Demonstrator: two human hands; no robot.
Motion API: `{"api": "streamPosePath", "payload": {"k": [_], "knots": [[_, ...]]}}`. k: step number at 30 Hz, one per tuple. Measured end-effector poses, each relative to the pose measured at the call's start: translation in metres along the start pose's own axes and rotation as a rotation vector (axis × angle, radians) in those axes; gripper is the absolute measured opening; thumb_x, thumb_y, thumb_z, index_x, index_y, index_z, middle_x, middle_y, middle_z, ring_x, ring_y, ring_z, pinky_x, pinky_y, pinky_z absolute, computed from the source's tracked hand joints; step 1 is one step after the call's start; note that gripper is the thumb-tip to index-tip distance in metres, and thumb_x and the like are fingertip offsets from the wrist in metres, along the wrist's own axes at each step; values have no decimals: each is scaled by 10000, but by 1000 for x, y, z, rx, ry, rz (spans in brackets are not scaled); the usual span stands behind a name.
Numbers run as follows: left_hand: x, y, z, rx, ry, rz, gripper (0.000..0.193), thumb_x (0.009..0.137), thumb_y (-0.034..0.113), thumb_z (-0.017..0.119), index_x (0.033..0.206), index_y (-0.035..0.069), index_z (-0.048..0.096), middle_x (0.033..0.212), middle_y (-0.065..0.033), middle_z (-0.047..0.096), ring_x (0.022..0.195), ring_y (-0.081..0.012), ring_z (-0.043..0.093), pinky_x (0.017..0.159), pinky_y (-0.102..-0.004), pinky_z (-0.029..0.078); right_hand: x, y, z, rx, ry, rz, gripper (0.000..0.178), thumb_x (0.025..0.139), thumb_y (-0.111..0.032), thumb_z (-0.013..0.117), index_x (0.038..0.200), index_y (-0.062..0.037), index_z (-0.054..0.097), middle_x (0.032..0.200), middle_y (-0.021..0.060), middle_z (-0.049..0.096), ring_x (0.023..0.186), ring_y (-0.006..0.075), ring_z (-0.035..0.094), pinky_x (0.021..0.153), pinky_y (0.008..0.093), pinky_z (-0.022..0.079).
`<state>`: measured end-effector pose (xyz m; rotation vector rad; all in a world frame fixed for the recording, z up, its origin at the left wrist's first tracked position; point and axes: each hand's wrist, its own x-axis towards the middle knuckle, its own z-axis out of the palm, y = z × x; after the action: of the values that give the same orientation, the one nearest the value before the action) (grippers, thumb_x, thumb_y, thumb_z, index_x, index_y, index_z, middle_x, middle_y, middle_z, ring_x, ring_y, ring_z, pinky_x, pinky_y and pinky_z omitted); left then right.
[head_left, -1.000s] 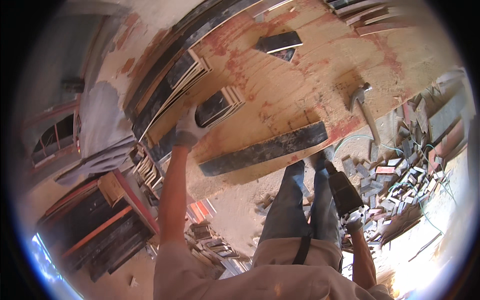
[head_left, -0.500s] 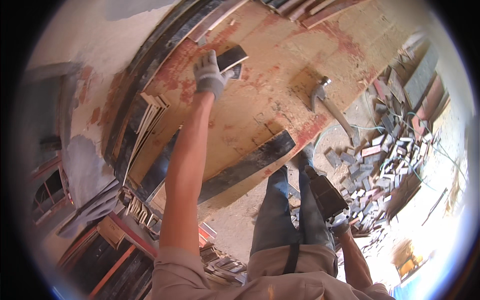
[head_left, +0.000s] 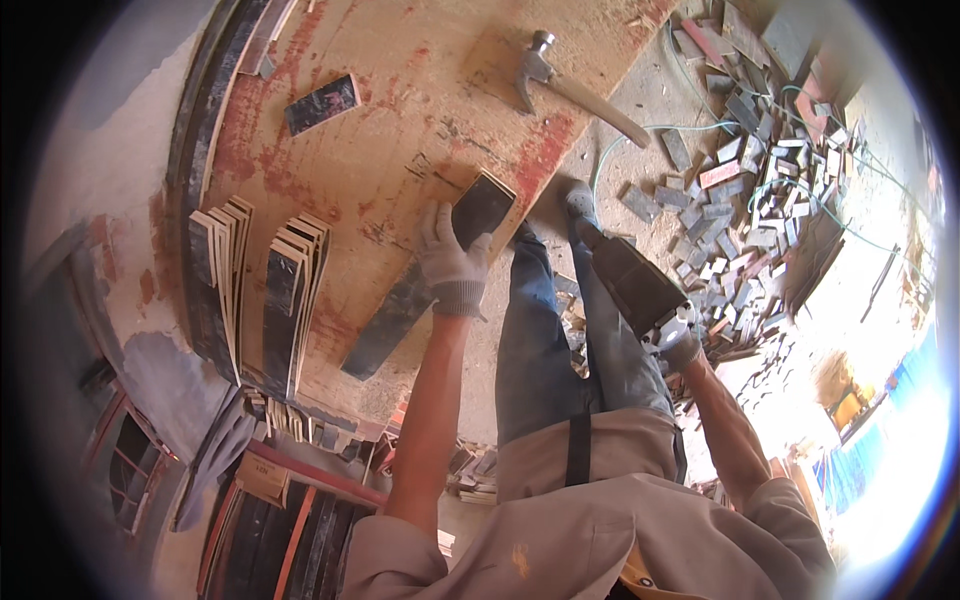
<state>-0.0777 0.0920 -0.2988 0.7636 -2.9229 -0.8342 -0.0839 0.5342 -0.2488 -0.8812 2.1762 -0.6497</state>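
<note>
My gloved left hand (head_left: 450, 258) grips a small dark rectangular tile (head_left: 482, 205) and holds it flat against the wooden board (head_left: 400, 150), near the board's front edge. A long dark strip (head_left: 398, 318) lies on the board just below that hand. My gloved right hand (head_left: 680, 335) is shut on a dark flat plank piece (head_left: 628, 280), held beside my right leg. A second dark tile (head_left: 320, 103) lies further up the board. A hammer (head_left: 560, 80) with a wooden handle rests at the board's far edge.
Two stacks of thin dark-edged tiles (head_left: 265, 275) stand on edge at the board's left. A pile of offcut scraps (head_left: 750, 200) covers the ground to the right, with a green cord (head_left: 640, 130) running through it. Dark panels (head_left: 270, 530) lean at the lower left.
My left hand has drawn back from the far tile to the board's front edge, now with a dark tile in it. The view has swung, and the hammer sits higher.
</note>
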Motion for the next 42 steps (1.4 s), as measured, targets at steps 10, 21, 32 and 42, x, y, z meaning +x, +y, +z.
{"api": "streamPosePath", "payload": {"k": [10,21,32,42], "knots": [[-5,2,22,70,-29,-82,841,835,302,869,1531,-10,514,1554,-270,544,1487,-462,466,1239,-559,376,52,1,-15,275,-127,176,332,950,-322,718,1209,-114,724,1151,87,748,1033,300,714,969,430,568],[-4,4,28,52,45,-78,849,784,272,884,1508,-7,539,1518,-262,580,1468,-453,496,1235,-543,391,100,1,5,542,178,38,553,834,-273,832,1307,-59,643,1083,100,719,918,286,702,843,387,577],[1,2,27,191,25,-49,782,817,325,882,1446,-38,593,1443,-275,639,1364,-460,592,1168,-508,478,155,-32,-21,864,101,-21,550,841,-167,836,1334,-17,644,986,85,734,859,194,714,747,321,568],[3,1,28,245,16,-40,767,821,316,852,1450,-42,596,1463,-292,628,1369,-459,595,1180,-501,471,188,-31,-15,635,13,-59,632,944,-311,769,1466,-11,575,1159,153,747,995,310,739,830,376,598]]}}
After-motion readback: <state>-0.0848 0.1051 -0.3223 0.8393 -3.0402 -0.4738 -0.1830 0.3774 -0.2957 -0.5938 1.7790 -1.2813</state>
